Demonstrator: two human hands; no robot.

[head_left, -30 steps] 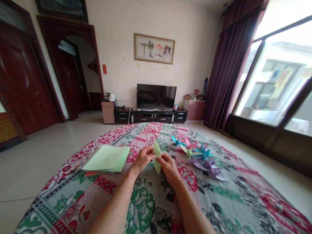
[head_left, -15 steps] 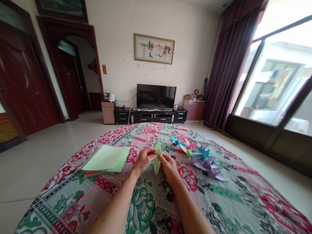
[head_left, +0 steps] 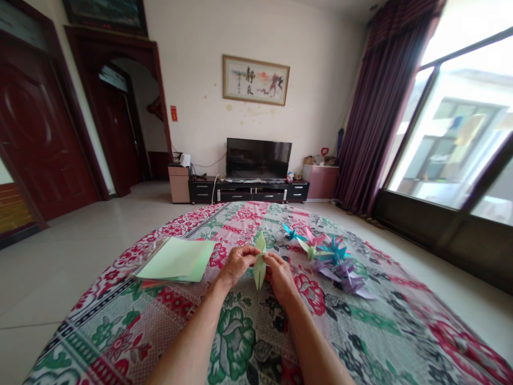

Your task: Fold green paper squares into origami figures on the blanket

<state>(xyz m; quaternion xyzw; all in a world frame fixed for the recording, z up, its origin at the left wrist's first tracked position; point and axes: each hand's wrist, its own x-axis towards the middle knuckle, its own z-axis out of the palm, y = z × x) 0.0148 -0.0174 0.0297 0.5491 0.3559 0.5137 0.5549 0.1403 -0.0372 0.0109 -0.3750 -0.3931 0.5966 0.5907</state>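
A narrow, pointed piece of folded light green origami paper (head_left: 259,274) stands upright between my hands, above the patterned tablecloth. My left hand (head_left: 237,264) pinches it at the middle from the left, thumb and forefinger together. From the right, my right hand (head_left: 279,272) grips it at about the same height, its fingertips close to those of the left. The fingers cover the middle of the paper, so the folds there are hidden. To the left lies a stack of square paper sheets (head_left: 176,259), light green on top.
Several folded paper cranes (head_left: 336,251) in blue, pink, green and purple lie grouped on the right of the table. A flowered tablecloth (head_left: 160,331) covers the round table. Beyond it stand a low black cabinet (head_left: 240,193) and a television (head_left: 258,159).
Both hands stay at the middle of the green paper, with the fingertips slightly shifted. The lower part of the paper appears a little more opened. The camera view has moved slightly.
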